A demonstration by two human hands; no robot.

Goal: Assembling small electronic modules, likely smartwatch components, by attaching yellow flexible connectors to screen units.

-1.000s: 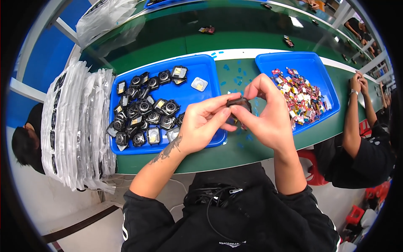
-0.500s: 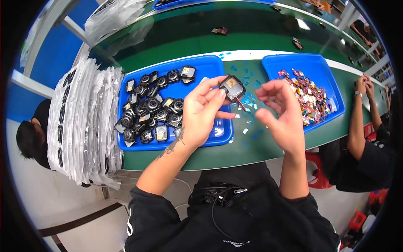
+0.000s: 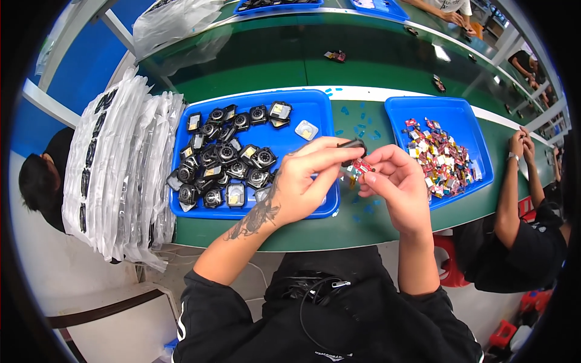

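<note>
My left hand is closed around a black smartwatch case, now seen nearly edge-on above the green table. From its lower side sticks out a small red piece like a circuit board. My right hand has its thumb and fingers closed on that red piece, close beside the left fingertips. Left of my hands, a blue tray holds several black watch cases and a separate pale square part. To the right, another blue tray carries a heap of small red, white and gold parts.
Small blue film bits lie scattered between the trays. A tall stack of plastic-wrapped trays stands at the left edge. Beyond a white strip runs a green belt with a few small parts. Co-workers sit at the right and far side.
The watch case has tilted from face-up to nearly edge-on in my left hand. My right hand, earlier apart and open, has come in and closed on the red piece.
</note>
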